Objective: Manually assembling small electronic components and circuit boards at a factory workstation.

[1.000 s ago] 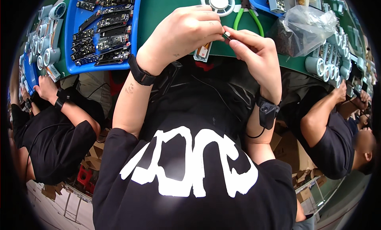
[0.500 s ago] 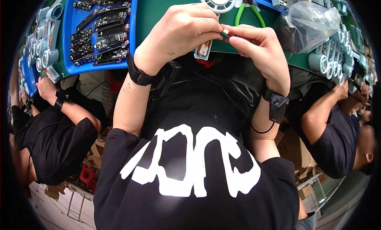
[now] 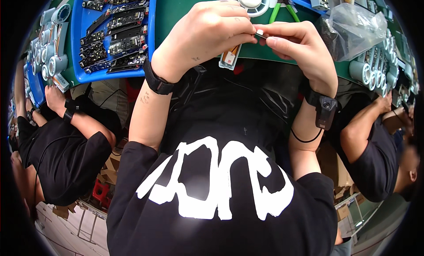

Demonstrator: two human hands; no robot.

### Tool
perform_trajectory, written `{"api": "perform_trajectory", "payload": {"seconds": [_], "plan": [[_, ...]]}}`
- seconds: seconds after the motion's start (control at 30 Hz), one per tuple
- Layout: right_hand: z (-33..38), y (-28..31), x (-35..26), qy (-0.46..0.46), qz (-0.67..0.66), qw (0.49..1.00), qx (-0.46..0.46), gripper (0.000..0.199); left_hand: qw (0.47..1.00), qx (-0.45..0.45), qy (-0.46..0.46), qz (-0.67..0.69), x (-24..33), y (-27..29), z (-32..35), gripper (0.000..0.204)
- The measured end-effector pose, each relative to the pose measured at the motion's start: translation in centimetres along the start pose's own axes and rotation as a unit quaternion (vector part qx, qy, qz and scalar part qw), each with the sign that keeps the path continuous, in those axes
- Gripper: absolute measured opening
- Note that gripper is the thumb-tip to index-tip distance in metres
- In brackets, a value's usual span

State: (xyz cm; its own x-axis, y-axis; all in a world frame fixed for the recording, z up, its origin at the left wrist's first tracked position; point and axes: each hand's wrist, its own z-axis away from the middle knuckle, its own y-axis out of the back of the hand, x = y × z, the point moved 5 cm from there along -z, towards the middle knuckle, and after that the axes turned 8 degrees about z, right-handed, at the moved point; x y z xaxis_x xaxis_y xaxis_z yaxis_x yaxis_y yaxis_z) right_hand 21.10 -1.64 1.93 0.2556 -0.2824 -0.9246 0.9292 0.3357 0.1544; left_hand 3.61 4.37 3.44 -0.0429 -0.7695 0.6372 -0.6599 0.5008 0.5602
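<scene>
Green flat worktop [image 3: 172,9]; above its near edge, right hand [image 3: 307,46] pinches small, dark, white-topped strip [image 3: 261,34]. Left hand [image 3: 212,28] closed at strip's end, hold unclear. Likely fine two-handed handling; next move wants steady pinch.

A tray [image 3: 152,26] (circuit boards [image 3: 126,22] inside) lies left of the hands [image 3: 207,31], a bag [image 3: 355,28] right.
</scene>
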Motion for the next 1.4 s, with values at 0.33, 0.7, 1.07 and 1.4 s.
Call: {"api": "perform_trajectory", "payload": {"seconds": [0.33,0.7,1.07,1.4], "plan": [[0.5,-1.2,0.4,-0.012,-0.013,0.999,0.032,0.026,0.997,0.063,0.037,0.035,0.4,-0.5,0.8,0.026],[0.0,-0.6,0.7,-0.035,-0.038,0.999,-0.006,0.027,0.951,0.164,-0.261,-0.004,-0.3,-0.9,1.2,0.012],[0.9,-2.8,0.1,-0.032,-0.135,0.984,0.113,0.028,0.945,0.253,0.205,0.025,0.8,-0.6,2.4,0.022],[0.9,-3.5,1.7,-0.015,-0.242,0.957,0.161,0.026,0.968,0.203,0.132,-0.068,1.4,-0.9,3.3,0.023]]}}
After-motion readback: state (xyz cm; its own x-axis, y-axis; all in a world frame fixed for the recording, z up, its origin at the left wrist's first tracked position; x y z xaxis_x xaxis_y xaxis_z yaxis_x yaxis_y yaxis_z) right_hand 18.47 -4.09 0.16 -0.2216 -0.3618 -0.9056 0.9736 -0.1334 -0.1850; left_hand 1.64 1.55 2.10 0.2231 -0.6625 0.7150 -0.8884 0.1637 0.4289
